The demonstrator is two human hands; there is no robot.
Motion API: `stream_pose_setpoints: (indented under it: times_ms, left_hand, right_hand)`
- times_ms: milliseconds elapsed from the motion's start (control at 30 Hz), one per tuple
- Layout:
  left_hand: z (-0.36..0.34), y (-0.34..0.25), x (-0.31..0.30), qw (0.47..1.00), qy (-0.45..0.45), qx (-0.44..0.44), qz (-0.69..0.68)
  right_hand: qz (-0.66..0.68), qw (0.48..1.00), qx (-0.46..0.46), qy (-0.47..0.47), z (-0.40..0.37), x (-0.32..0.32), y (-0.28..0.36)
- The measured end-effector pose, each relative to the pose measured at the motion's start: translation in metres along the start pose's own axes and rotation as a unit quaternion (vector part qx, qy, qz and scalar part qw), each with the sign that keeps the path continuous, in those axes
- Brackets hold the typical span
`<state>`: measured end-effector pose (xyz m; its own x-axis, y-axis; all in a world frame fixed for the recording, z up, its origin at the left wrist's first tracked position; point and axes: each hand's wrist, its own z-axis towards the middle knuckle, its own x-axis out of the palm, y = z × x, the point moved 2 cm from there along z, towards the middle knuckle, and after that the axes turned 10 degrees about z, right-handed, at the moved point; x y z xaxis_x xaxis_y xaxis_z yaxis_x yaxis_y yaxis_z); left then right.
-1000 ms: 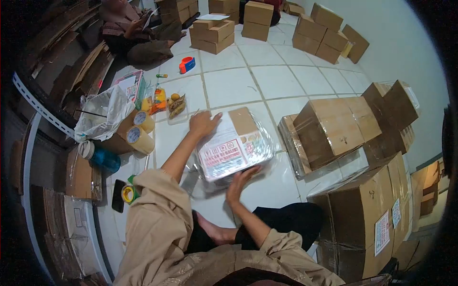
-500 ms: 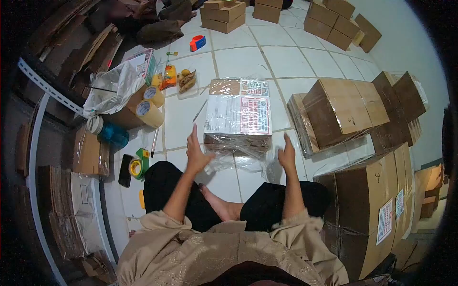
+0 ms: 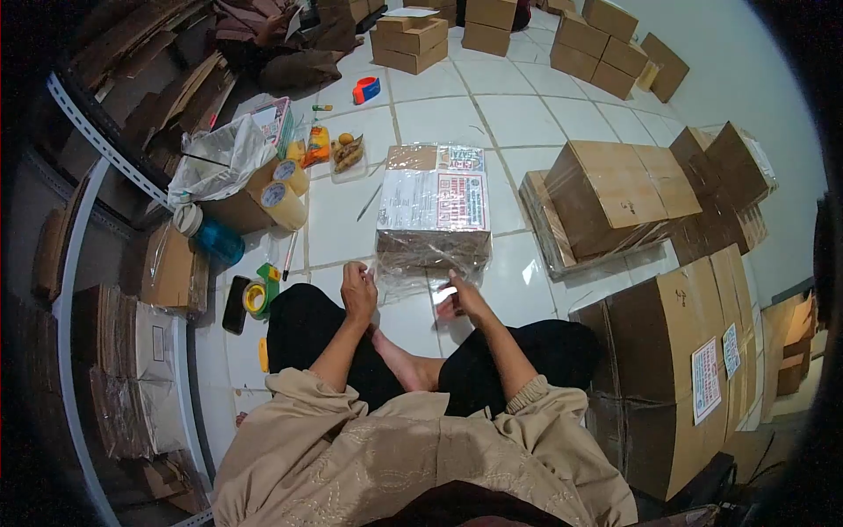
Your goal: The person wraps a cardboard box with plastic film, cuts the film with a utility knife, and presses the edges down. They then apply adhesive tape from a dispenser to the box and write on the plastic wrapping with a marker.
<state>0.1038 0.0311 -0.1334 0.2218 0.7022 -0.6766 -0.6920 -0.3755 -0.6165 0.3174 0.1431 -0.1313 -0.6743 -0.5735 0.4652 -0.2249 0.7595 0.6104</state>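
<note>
On the tiled floor in front of me sits a cardboard box [image 3: 435,198] with a white paper sheet and red-printed labels on top, covered in clear plastic wrap. Loose plastic wrap [image 3: 408,279] spreads from the box's near side towards me. My left hand [image 3: 357,294] is at the left edge of this loose plastic, its fingers curled in and seemingly pinching it. To the right, my right hand [image 3: 465,300] is near the plastic's other edge, thumb and fingers apart and slightly blurred. Whether its fingertips touch the film is hard to see.
Large cartons [image 3: 676,378] and wrapped boxes [image 3: 615,189] stand on the right. Left are tape rolls [image 3: 284,205], a blue bottle [image 3: 215,239], a phone [image 3: 235,304], a green tape dispenser [image 3: 261,294] and a metal rack [image 3: 66,307]. A person [image 3: 294,53] sits at the back.
Both hands have come closer together, down to the loose plastic on the box's near side. My left hand's fingers, stretched before, are now curled. The view has shifted slightly.
</note>
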Motion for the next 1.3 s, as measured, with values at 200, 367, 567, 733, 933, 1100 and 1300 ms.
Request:
stream_pose_setpoints:
  times_ms: [200, 367, 567, 733, 933, 1100, 1300]
  left_hand:
    - [-0.026, 0.061, 0.035, 0.935, -0.049, -0.344, -0.077]
    - [-0.045, 0.046, 0.035, 0.823, 0.057, -0.475, -0.307]
    - [-0.077, 0.052, 0.039, 0.64, 0.154, -0.591, -0.466]
    - [-0.061, -0.06, 0.008, 0.514, 0.358, -0.587, -0.514]
    - [-0.039, -0.054, 0.034, 0.519, 0.213, -0.465, -0.684]
    - [-0.064, -0.031, -0.001, 0.558, 0.145, -0.532, -0.621]
    - [-0.074, -0.037, -0.036, 0.5, 0.176, -0.559, -0.637]
  right_hand:
    - [0.383, 0.859, -0.295, -0.166, -0.007, -0.021, 0.011]
    - [0.545, 0.829, -0.128, 0.008, -0.003, -0.012, -0.014]
    - [0.533, 0.829, -0.129, 0.11, 0.015, -0.003, 0.008]
    - [0.52, 0.838, -0.159, 0.034, -0.003, 0.007, 0.008]
    - [0.468, 0.838, -0.273, -0.067, -0.027, 0.014, -0.007]
    - [0.306, 0.847, -0.367, -0.233, -0.054, 0.022, -0.019]
    - [0.264, 0.953, -0.139, -0.053, -0.035, 0.032, -0.039]
